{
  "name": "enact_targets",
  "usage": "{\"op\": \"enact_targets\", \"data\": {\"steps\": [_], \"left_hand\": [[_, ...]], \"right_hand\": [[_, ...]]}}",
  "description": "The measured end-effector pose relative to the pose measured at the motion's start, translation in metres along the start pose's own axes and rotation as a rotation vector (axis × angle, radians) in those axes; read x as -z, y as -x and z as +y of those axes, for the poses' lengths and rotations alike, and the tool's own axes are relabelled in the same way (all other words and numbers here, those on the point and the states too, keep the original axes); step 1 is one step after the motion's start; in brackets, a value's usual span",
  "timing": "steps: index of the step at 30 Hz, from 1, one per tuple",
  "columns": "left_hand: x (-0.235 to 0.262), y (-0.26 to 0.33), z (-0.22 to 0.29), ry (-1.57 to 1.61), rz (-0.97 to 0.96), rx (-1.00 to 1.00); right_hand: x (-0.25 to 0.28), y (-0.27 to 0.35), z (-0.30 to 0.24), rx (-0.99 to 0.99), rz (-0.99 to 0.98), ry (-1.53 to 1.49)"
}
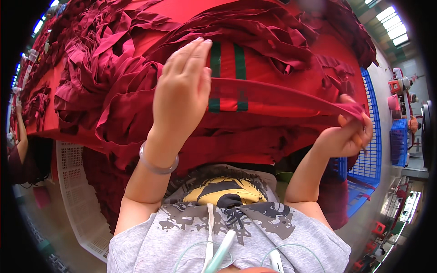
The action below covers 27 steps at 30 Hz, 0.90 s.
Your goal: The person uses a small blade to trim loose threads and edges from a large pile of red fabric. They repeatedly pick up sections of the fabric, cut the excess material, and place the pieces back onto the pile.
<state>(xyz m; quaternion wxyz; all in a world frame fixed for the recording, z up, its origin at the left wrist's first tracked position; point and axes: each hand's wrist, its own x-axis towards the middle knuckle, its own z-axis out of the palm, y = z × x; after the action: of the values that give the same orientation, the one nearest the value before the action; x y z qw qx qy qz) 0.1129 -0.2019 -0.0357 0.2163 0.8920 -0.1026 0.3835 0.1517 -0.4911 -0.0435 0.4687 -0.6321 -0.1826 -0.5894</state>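
A long dark red fabric strip (282,95) is stretched between my two hands over a red table. My left hand (182,91) pinches the strip's left end, fingers raised and close together, a clear bangle on the wrist. At the right, my right hand (348,132) grips the strip's other end in closed fingers. Under the strip lies a red fabric piece with two dark green stripes (227,73). A large heap of dark red strips (114,68) covers the table to the left and behind.
A blue plastic crate (371,150) stands at the right, a white perforated crate (77,191) at the lower left. Another person's arm (20,136) shows at the far left edge. Machines stand at the far right.
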Motion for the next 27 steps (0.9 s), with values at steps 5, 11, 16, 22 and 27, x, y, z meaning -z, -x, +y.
{"op": "enact_targets", "data": {"steps": [5, 11, 16, 22, 27], "left_hand": [[0.002, 0.008, 0.007, 0.238, -0.307, 0.036], [0.014, 0.017, -0.013, 0.458, -0.248, 0.271], [0.017, 0.023, -0.023, 0.511, -0.257, 0.03], [0.026, 0.028, -0.034, 0.269, -0.118, -0.043], [0.031, 0.027, -0.043, 0.527, -0.008, 0.439]], "right_hand": [[0.012, -0.029, -0.001, -0.074, 0.012, 0.185], [0.105, -0.105, 0.116, -0.545, -0.03, 0.245], [0.141, -0.13, 0.194, -0.667, -0.015, 0.275], [0.189, -0.165, 0.241, -0.59, 0.284, 0.355], [0.22, -0.166, 0.269, -0.669, 0.074, 0.714]]}}
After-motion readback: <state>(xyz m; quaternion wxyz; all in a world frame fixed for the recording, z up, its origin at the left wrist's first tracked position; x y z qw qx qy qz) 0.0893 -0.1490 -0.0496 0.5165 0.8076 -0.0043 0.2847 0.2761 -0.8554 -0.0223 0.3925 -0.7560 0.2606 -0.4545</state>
